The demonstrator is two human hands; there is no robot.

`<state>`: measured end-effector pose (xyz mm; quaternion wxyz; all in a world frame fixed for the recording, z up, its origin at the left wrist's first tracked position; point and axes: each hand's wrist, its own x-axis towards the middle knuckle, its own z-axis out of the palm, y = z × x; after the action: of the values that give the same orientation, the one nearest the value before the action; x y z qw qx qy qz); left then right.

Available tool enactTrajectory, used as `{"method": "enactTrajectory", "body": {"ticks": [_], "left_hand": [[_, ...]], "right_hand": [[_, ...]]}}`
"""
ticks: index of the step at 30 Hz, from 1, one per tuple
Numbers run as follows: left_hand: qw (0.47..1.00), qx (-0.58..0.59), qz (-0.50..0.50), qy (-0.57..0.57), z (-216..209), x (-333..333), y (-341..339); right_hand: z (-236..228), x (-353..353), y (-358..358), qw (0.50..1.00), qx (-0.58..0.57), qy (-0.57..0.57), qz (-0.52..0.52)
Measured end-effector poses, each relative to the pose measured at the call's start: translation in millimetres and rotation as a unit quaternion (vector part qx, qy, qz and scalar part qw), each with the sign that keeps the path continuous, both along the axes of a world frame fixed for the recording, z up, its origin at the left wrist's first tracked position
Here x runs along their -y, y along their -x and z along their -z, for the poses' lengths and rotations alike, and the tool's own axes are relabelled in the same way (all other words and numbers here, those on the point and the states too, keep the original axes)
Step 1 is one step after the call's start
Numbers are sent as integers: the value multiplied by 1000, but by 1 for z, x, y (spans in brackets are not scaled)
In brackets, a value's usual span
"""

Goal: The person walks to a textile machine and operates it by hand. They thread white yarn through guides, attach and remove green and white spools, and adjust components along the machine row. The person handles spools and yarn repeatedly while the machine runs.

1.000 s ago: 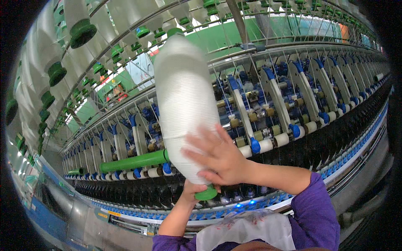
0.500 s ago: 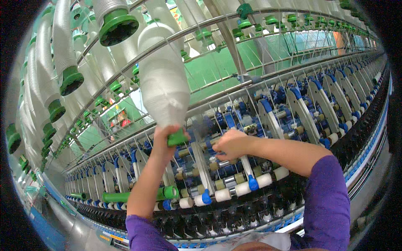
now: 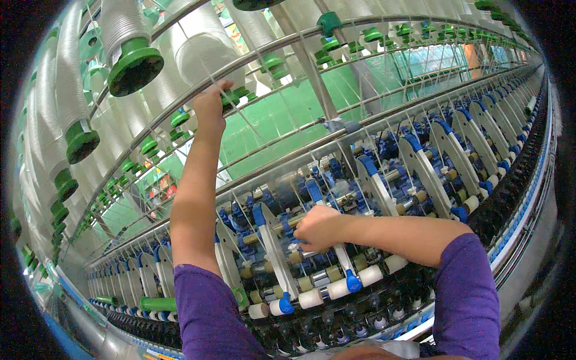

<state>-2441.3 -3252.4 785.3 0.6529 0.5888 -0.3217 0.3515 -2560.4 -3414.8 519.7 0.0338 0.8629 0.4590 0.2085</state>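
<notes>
My left hand is raised at the upper left, behind the long metal rail. Its fingers are closed round the green lower end of a large white roving bobbin. The bobbin hangs among other full bobbins, and the rail crosses in front of it. Lower down, my right hand is closed in a pinch over the spinning frame's drafting rollers, beside a white-and-blue pressure arm. Its fingertips point left, and whatever they hold is hidden.
Roving bobbins with green ends hang at the upper left. A metal rail and a slanted post cross the view. A green tube lies along the rollers at left. Thin strands run down to the pressure arms.
My left hand has lifted the roving bobbin up and to the left, from near the rollers to behind the rail. My right hand stays pinched at the rollers; the view has shifted slightly.
</notes>
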Motion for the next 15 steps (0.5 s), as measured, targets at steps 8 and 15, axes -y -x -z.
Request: {"method": "enactTrajectory", "body": {"ticks": [8, 15], "left_hand": [[979, 33, -196, -41, -59, -1, 5], [999, 40, -19, -2, -53, -12, -28]], "right_hand": [[-5, 1, 6, 1000, -9, 1, 7], [-1, 0, 1, 999, -22, 14, 22]]}}
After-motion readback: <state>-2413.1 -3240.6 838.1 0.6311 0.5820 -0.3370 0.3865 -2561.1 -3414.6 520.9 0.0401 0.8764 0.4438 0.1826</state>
